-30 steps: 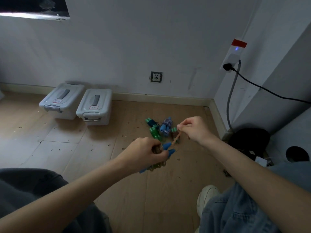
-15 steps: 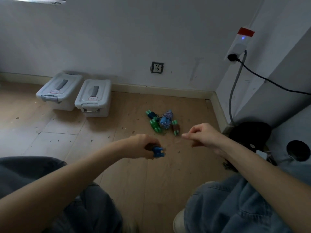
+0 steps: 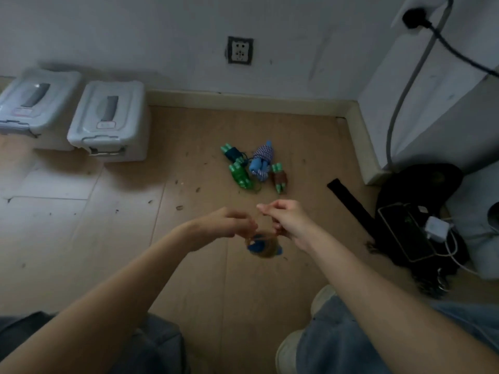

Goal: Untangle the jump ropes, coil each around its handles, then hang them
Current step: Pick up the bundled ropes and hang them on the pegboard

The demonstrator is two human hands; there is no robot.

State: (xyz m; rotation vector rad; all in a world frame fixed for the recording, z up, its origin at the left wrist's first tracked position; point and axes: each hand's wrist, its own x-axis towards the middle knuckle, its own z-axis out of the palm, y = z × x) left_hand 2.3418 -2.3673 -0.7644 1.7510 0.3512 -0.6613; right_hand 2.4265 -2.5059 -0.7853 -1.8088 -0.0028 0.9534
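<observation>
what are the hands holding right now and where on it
Both the left hand and right hand pinch the tan cord of a blue-handled jump rope; the bundle hangs below.

rope bundle (image 3: pixel 263 245): blurred, partly hidden under both hands
left bin (image 3: pixel 32 103): cut off by the left edge
plug (image 3: pixel 413 17): socket cropped at the top

Floor (image 3: pixel 243 287): light wood-look boards, scattered dark debris. Back wall (image 3: pixel 162 31): grey-white, scuffed; wall socket (image 3: pixel 240 50) set low. Pale baseboard (image 3: pixel 243 99) along wall foot, turns at right corner. Two grey lidded storage boxes (image 3: pixel 109 121) side by side against wall, left. Black plug (image 3: pixel 413 17) and cable (image 3: pixel 459 54) at upper right; grey cord (image 3: pixel 405 87) hangs down. Light dim, cool.
</observation>
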